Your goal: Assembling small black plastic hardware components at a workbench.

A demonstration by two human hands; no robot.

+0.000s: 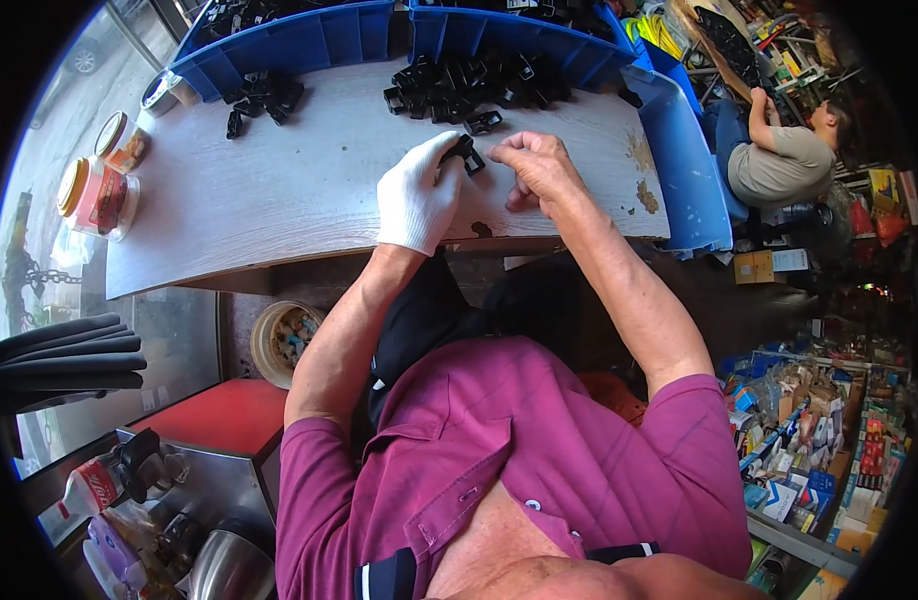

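Note:
My left hand, in a white knitted glove, is closed around a small black plastic part with a rectangular opening, held just above the table. Bare and just to its right is my right hand, its thumb and forefinger pinched together toward the part with a small gap between. Whether anything tiny sits in that pinch is too small to see. Another black part lies beyond my fingers, at the near edge of a large heap of similar parts. A smaller heap lies farther left.
Two blue bins of black parts line the back of the pale table. A light-blue bin stands at its right end. Lidded jars are at the left, a bucket below. Another person sits at the far right.

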